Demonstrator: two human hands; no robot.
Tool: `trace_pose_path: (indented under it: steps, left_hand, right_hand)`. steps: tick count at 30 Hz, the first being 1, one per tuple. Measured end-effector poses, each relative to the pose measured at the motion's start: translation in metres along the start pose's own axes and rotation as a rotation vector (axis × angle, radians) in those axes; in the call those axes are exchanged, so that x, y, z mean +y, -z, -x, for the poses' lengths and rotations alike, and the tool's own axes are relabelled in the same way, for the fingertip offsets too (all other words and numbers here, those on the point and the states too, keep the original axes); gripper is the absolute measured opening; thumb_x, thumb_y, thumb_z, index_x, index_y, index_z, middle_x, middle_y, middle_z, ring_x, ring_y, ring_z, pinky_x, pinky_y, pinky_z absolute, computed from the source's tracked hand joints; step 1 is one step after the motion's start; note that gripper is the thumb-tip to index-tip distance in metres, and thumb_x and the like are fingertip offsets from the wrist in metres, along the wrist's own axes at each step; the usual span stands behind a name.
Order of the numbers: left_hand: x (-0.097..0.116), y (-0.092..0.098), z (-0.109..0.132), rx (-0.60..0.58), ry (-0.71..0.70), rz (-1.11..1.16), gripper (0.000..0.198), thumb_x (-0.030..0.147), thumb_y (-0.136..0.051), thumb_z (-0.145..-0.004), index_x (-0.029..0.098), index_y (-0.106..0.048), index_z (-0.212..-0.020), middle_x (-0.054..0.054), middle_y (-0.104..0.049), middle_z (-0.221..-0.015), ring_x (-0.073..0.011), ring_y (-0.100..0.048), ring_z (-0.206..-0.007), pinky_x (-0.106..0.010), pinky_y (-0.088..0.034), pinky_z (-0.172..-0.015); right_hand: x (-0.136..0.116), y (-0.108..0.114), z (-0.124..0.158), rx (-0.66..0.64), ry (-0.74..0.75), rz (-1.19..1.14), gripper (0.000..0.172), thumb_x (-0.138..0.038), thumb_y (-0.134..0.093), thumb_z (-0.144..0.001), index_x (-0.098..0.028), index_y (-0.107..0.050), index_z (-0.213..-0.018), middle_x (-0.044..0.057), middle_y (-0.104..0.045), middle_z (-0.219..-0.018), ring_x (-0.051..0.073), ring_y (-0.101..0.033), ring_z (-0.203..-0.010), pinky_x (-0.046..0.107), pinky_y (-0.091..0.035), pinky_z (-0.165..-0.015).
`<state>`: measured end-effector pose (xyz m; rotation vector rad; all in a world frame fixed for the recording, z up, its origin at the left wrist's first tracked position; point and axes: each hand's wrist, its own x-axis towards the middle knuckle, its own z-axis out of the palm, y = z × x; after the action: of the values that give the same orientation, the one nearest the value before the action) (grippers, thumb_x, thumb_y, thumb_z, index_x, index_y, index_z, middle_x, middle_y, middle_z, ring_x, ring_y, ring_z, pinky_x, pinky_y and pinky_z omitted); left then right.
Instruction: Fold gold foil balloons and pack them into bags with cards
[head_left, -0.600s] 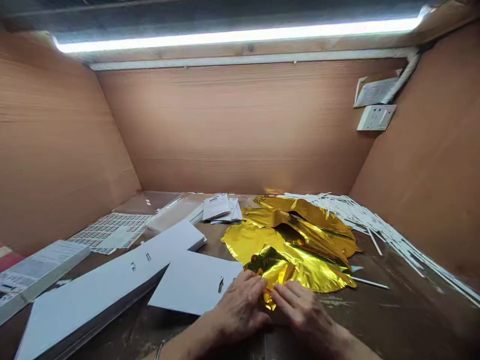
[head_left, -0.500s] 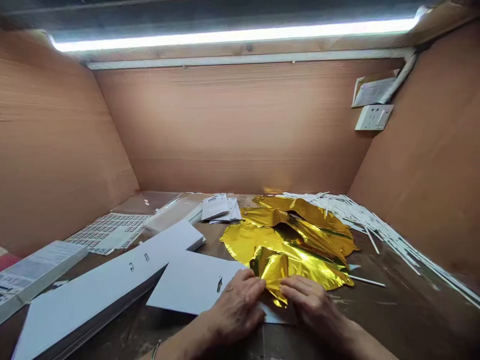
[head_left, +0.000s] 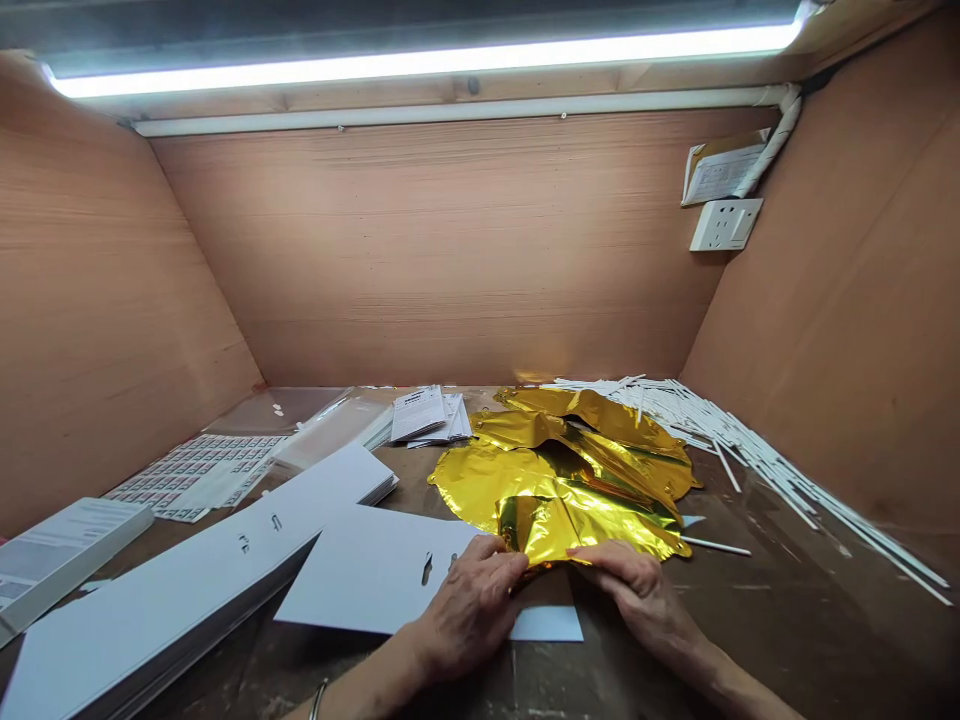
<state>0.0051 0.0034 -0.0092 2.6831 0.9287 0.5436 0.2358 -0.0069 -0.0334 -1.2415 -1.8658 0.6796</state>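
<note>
A clear plastic sleeve [head_left: 330,430] lay toward the back of the wooden bench [head_left: 795,620], what it held too faint to tell. The left hand [head_left: 469,610] and right hand [head_left: 637,595] pinched the folded near edge of a gold foil balloon [head_left: 570,525], which lay just beyond a white card sheet [head_left: 375,570]. Compared with the earlier frame, the fold lay flatter, and the hands stood farther apart.

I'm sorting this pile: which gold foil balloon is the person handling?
The nearest balloon, folded at its front edge, pinched between the left hand and right hand; the other balloons lie behind it, untouched.
</note>
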Motion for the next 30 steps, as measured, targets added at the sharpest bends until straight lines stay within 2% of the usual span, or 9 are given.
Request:
trace_pose_path:
  steps: [3,7,11,14,16,20,26,28,30]
  left_hand:
    - [-0.005,-0.006,-0.002,0.074,0.04,0.055,0.032,0.005,-0.041,-0.074,0.018,-0.052,-0.101,-0.005,-0.059,-0.085,-0.0188,-0.046,-0.086,-0.03,-0.038,-0.076]
    - [-0.005,-0.011,-0.007,0.168,0.189,0.121,0.018,0.02,-0.045,-0.081,0.02,-0.061,-0.087,-0.005,-0.058,-0.081,-0.0166,-0.048,-0.078,-0.026,-0.039,-0.07]
    - [0.001,-0.011,-0.02,0.219,0.482,0.139,0.019,0.02,-0.045,-0.079,0.02,-0.064,-0.076,-0.004,-0.058,-0.075,-0.0152,-0.051,-0.075,-0.024,-0.037,-0.067]
    - [0.004,-0.009,-0.035,0.158,0.75,0.104,0.02,0.013,-0.043,-0.074,0.018,-0.062,-0.076,-0.004,-0.061,-0.075,-0.0154,-0.054,-0.073,-0.023,-0.037,-0.063]
    - [0.005,-0.007,-0.045,0.103,0.831,0.061,0.023,0.008,-0.042,-0.068,0.017,-0.06,-0.079,-0.004,-0.063,-0.074,-0.0163,-0.056,-0.072,-0.023,-0.035,-0.06]
    - [0.003,-0.004,-0.052,0.083,0.795,-0.005,0.035,0.005,-0.04,-0.062,0.019,-0.057,-0.09,-0.002,-0.063,-0.072,-0.0173,-0.056,-0.072,-0.024,-0.034,-0.06]
    - [-0.003,0.001,-0.038,0.005,0.653,0.134,0.023,0.017,-0.043,-0.07,0.025,-0.062,-0.08,0.003,-0.063,-0.076,-0.0134,-0.054,-0.074,-0.021,-0.035,-0.064]
    - [-0.002,0.0,-0.033,0.022,0.558,0.082,0.02,0.022,-0.051,-0.068,0.024,-0.06,-0.086,0.002,-0.061,-0.08,-0.015,-0.051,-0.077,-0.023,-0.035,-0.066]
    - [0.0,-0.003,-0.028,0.07,0.447,-0.062,0.02,0.018,-0.053,-0.066,0.02,-0.059,-0.085,-0.001,-0.059,-0.081,-0.0175,-0.048,-0.079,-0.027,-0.035,-0.069]
  right_hand:
    - [0.002,0.0,-0.002,0.029,-0.111,-0.02,0.018,-0.028,-0.05,-0.077,-0.021,-0.068,-0.079,0.003,-0.066,-0.077,0.019,-0.058,-0.075,0.03,-0.044,-0.07]
    - [0.003,-0.002,-0.004,0.037,-0.181,0.024,0.022,-0.033,-0.048,-0.077,-0.02,-0.066,-0.071,0.002,-0.061,-0.07,0.018,-0.053,-0.071,0.027,-0.039,-0.065]
    - [-0.008,-0.006,-0.009,0.049,-0.326,0.14,0.025,-0.035,-0.046,-0.077,-0.019,-0.058,-0.062,-0.001,-0.057,-0.061,0.016,-0.051,-0.062,0.024,-0.034,-0.056]
    - [-0.019,-0.007,-0.018,0.081,-0.462,0.273,0.012,-0.03,-0.05,-0.071,-0.02,-0.054,-0.066,-0.002,-0.056,-0.057,0.015,-0.049,-0.058,0.024,-0.029,-0.054]
    - [-0.021,-0.006,-0.027,0.086,-0.513,0.298,0.009,-0.022,-0.053,-0.065,-0.021,-0.053,-0.074,-0.003,-0.056,-0.058,0.015,-0.049,-0.06,0.023,-0.027,-0.054]
    - [-0.012,-0.002,-0.047,0.014,-0.576,0.215,0.021,-0.01,-0.053,-0.055,-0.021,-0.052,-0.072,-0.005,-0.051,-0.048,0.012,-0.047,-0.051,0.022,-0.024,-0.049]
    - [-0.004,-0.004,-0.066,-0.114,-0.692,-0.002,0.01,-0.008,-0.047,-0.053,-0.017,-0.052,-0.053,-0.006,-0.042,-0.037,0.007,-0.035,-0.033,0.02,-0.022,-0.036]
    - [-0.006,-0.003,-0.068,-0.142,-0.721,-0.062,0.009,-0.009,-0.048,-0.053,-0.017,-0.052,-0.052,-0.007,-0.038,-0.034,0.006,-0.03,-0.03,0.02,-0.02,-0.034]
    - [-0.01,0.0,-0.067,-0.166,-0.732,-0.11,0.006,-0.012,-0.049,-0.056,-0.016,-0.052,-0.052,-0.008,-0.033,-0.032,0.005,-0.026,-0.029,0.02,-0.017,-0.033]
